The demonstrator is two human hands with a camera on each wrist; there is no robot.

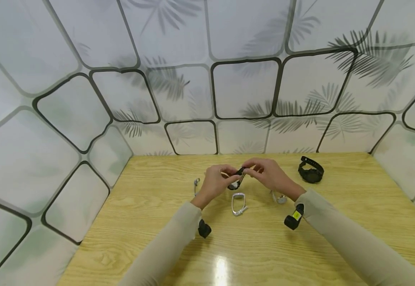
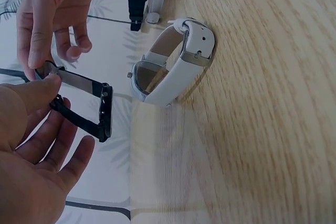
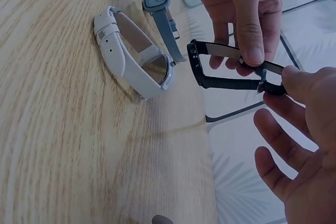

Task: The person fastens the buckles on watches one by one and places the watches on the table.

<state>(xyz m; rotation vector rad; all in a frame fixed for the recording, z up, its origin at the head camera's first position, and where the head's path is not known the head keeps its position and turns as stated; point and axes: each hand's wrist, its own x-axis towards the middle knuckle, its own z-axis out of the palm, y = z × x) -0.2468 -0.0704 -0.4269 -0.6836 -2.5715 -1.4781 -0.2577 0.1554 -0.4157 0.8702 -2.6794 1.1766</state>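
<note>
A wristwatch with a thin black strap (image 2: 79, 118) is held in the air between both hands, its strap closed in a loop. In the head view my left hand (image 1: 214, 182) pinches the strap near the buckle between thumb and fingers. Facing it, my right hand (image 1: 267, 173) pinches the strap's end beside the buckle. The watch case (image 3: 195, 64) hangs away from the fingers, its dial mostly turned from the right wrist view. Below the hands a white-strapped watch (image 3: 118, 59) stands on its side, buckled into a loop.
A grey watch (image 3: 164, 17) lies left of the hands. Near the right wrist is a pale-strapped watch (image 1: 281, 199) with a gold-toned case. A chunky black watch (image 1: 311, 175) lies farther right on the wooden table (image 1: 150, 222). Patterned cloth walls (image 1: 243, 91) enclose the table's back and sides.
</note>
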